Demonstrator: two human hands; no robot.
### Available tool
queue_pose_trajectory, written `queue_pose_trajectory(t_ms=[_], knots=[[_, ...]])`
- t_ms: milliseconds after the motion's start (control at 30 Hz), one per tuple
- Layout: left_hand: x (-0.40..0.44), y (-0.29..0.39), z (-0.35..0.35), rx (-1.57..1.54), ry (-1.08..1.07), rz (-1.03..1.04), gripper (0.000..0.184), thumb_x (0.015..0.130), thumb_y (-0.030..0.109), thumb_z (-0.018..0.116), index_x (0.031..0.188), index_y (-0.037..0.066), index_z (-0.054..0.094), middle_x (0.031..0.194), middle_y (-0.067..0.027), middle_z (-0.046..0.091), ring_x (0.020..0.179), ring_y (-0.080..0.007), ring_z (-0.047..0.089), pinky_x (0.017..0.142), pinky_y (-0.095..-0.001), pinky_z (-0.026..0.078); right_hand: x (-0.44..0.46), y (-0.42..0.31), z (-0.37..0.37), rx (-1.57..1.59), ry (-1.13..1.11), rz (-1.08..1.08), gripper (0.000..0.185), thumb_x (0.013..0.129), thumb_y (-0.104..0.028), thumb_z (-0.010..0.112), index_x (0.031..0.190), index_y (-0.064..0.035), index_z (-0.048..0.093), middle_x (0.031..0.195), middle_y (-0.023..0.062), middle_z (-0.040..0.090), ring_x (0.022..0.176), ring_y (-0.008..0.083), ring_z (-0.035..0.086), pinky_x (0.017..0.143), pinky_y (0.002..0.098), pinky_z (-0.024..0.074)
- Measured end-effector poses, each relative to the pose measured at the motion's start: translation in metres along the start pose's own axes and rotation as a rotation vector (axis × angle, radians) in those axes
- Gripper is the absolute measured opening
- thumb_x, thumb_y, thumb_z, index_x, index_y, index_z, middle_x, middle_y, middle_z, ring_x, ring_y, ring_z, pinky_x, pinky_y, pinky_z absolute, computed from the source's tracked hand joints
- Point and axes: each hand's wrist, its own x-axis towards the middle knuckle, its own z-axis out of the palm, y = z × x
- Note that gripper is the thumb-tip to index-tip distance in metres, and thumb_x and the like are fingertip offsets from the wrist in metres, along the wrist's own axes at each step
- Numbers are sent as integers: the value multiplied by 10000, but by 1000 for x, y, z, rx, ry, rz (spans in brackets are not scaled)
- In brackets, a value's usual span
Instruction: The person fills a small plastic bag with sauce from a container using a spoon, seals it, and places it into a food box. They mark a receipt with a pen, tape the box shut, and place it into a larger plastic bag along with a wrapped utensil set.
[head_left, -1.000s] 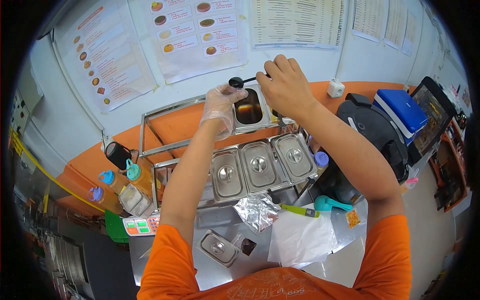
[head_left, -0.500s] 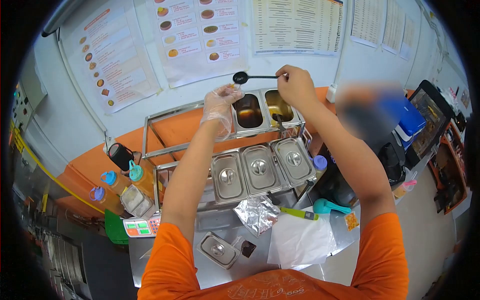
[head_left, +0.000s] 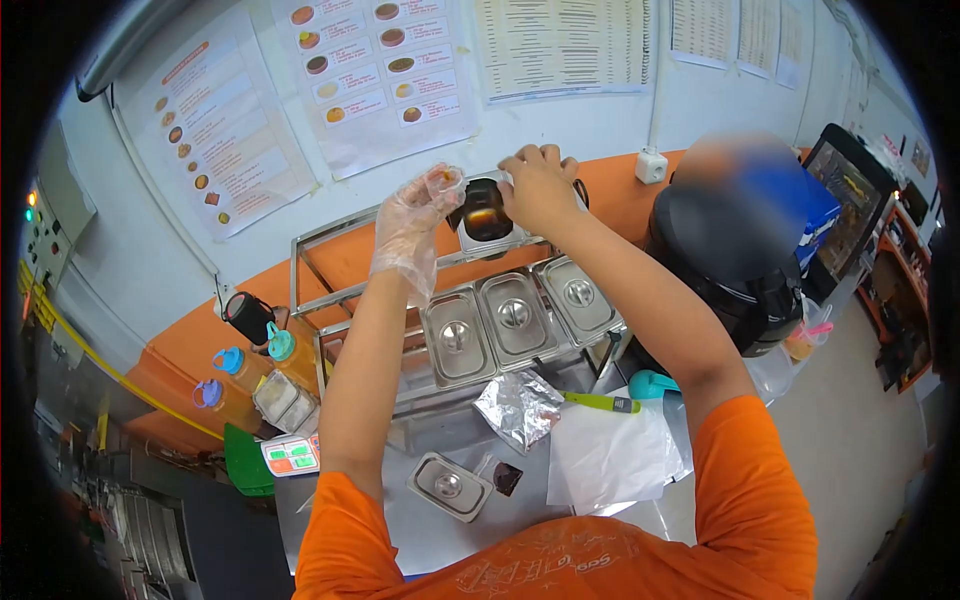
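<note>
My left hand [head_left: 415, 210], in a clear plastic glove, is raised left of the steel pan of dark liquid [head_left: 488, 212]. Its fingers are closed, and a small orange-yellow spot shows at their tips; what they hold is not clear. My bare right hand [head_left: 540, 190] is over the right side of that pan, fingers bent and partly smeared by motion. The black spoon cannot be made out in it, though a dark curved piece shows just behind the hand. Nearer to me, several lidded steel pans [head_left: 515, 315] stand in the rack.
On the counter are crumpled foil [head_left: 518, 410], a green-handled tool [head_left: 602, 402], white paper [head_left: 610, 455], a teal scoop [head_left: 650, 384] and a small lidded pan [head_left: 448, 486]. Bottles [head_left: 290, 352] and a scale [head_left: 290, 455] stand left. A black cooker [head_left: 715, 280] stands right.
My right hand has come down and left from above the pans, hiding the second open pan. The black spoon it held up no longer shows clearly. The view has shifted slightly.
</note>
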Motion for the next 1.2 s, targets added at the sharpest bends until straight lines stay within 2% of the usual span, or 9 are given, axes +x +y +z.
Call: queue_pose_trajectory(t_ms=[100, 167, 300, 467, 533, 600, 633, 900, 1200], knots=[[-29, 1, 4, -102, -115, 37, 545, 860, 62, 824, 1352, -9, 601, 1278, -120, 688, 1193, -213, 649, 1103, -323, 486, -7, -20, -52, 307, -76, 135, 225, 930, -218, 680, 1096, -84, 750, 1048, 90, 711, 1065, 249, 610, 987, 465, 437], [-53, 3, 13, -205, -206, 46, 639, 818, 128, 875, 1365, -15, 578, 1319, -138, 661, 1241, -236, 620, 1114, -340, 476, -24, -24, -73, 1035, -373, 342, 217, 985, -227, 653, 1083, -55, 743, 970, 69, 703, 964, 161, 620, 926, 330, 454], [-99, 1, 29, -247, -255, 13, 707, 760, 215, 931, 1352, -11, 618, 1315, -121, 667, 1233, -204, 618, 1072, -331, 471, -72, -23, -100, 1457, -464, 501, 245, 1019, -260, 626, 1055, -54, 754, 966, 43, 713, 930, 117, 624, 823, 268, 447], [-156, -19, 50, -86, -349, -13, 706, 823, 265, 885, 1367, -50, 563, 1309, -114, 649, 1228, -224, 608, 1098, -344, 442, -136, -17, -148, 1422, -605, 621, 254, 1016, -273, 636, 1056, -44, 738, 891, 47, 725, 815, 99, 615, 679, 253, 433], [-185, -24, 69, -10, -320, -54, 626, 872, 224, 830, 1375, -48, 575, 1280, -101, 653, 1180, -193, 618, 1009, -309, 476, -170, -7, -146, 1517, -608, 701, 265, 1012, -300, 659, 980, -46, 726, 869, 51, 734, 744, 91, 597, 626, 248, 429], [-206, -41, 74, -97, -314, -241, 673, 736, -12, 839, 1374, 11, 627, 1288, -84, 666, 1112, -159, 636, 767, -202, 510, -202, -7, -163, 1588, -596, 902, 296, 1007, -332, 681, 924, -49, 708, 862, 54, 732, 700, 93, 573, 608, 240, 420], [-212, -57, 74, -119, -360, -247, 673, 736, -12, 839, 1374, 11, 627, 1288, -84, 666, 1112, -159, 636, 767, -202, 510, -222, -4, -167, 1604, -618, 914, 333, 999, -373, 695, 935, -47, 712, 849, 50, 728, 690, 95, 569, 599, 249, 423], [-270, -113, 96, -143, -844, -445, 784, 714, 76, 915, 1432, 48, 602, 1368, -66, 633, 1223, -179, 590, 981, -305, 509, -345, -12, -203, 1701, -419, 1307, 297, 997, -380, 696, 896, -101, 703, 854, 1, 696, 756, 94, 503, 647, 286, 394], [-311, -134, 75, -60, -940, -330, 836, 690, 66, 901, 1463, 135, 590, 1495, -102, 572, 1481, -283, 410, 1204, -399, 328, -378, -29, -208, 1739, -534, 1427, 171, 947, -247, 730, 865, -98, 715, 837, -20, 663, 757, 92, 513, 644, 285, 400]])
